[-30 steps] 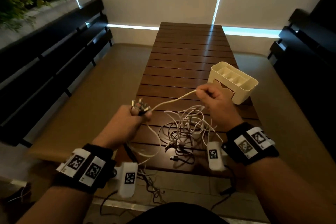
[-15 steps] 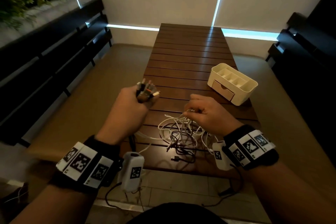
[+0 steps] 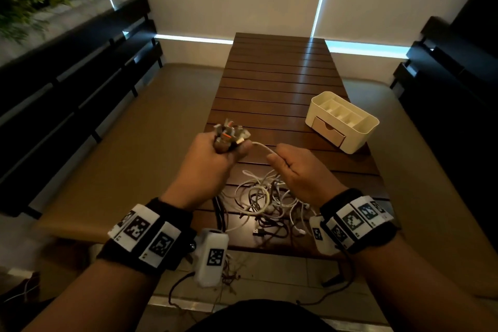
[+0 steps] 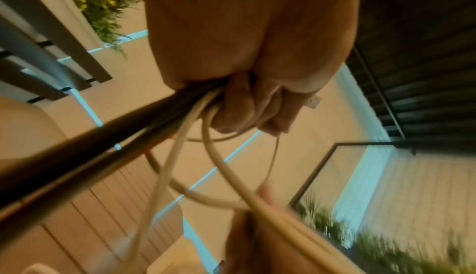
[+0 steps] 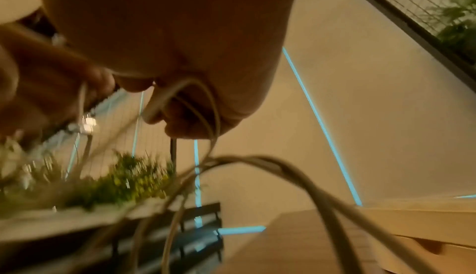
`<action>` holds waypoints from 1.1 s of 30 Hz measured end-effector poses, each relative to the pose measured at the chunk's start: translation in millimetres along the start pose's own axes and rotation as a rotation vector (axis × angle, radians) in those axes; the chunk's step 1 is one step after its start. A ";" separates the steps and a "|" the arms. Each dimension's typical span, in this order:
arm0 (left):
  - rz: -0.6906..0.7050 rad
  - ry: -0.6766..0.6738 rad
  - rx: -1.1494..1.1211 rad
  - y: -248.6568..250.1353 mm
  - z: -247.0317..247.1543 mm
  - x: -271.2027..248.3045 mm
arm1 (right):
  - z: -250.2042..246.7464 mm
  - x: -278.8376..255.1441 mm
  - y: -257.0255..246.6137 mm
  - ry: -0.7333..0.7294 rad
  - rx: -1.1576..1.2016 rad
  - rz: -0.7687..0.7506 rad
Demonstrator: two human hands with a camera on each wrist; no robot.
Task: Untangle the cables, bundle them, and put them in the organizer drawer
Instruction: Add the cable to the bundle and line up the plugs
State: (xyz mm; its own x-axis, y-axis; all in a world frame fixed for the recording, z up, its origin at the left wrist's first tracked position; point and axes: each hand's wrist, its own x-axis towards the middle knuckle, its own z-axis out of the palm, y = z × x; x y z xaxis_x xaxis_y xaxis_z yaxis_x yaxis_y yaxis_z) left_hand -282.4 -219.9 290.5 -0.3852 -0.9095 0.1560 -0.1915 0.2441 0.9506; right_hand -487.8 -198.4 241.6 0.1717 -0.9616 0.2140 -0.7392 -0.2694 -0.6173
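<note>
I'm pinching a limp, light white cable [image 3: 262,149] in my right hand [image 3: 297,170], close to its plug. My left hand [image 3: 215,162] is fisting the gathered connectors [image 3: 229,135]; the tangle [image 3: 265,202] is lying by the table's [image 3: 269,81] near edge.

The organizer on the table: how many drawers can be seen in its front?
1. The white organizer stands on the right of the slatted table, and its one tan drawer, shut, sits low in the side facing the person. Other sides are hidden.
</note>
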 end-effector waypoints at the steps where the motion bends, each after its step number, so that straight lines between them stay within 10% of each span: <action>1: -0.003 0.031 -0.060 0.5 -4.0 0.0 | 3.2 0.2 7.8 -0.018 -0.063 0.041; 9: -0.029 0.150 -0.244 0.4 -38.6 -9.5 | -11.1 2.1 86.6 -0.002 -0.359 0.521; 14: -0.095 0.094 -0.156 -7.9 -21.9 -7.9 | -25.9 8.5 21.7 0.242 0.155 0.191; 19: -0.038 0.032 -0.109 -3.8 -12.0 -4.3 | -11.6 8.5 -49.8 0.095 0.551 -0.063; 27: 0.040 0.236 -0.373 -5.1 -39.4 0.1 | 30.2 1.7 3.6 -0.037 0.390 0.181; 33: -0.260 0.178 -0.063 -48.3 -51.7 -11.4 | -9.0 17.5 6.4 0.199 0.442 0.232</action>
State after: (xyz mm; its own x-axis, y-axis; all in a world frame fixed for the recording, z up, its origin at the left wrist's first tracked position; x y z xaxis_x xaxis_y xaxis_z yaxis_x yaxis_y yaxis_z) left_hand -222.2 -238.7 256.6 -0.1659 -0.9846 -0.0555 -0.2041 -0.0208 0.9787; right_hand -495.4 -216.5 248.2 -0.1221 -0.9816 0.1466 -0.3914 -0.0881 -0.9160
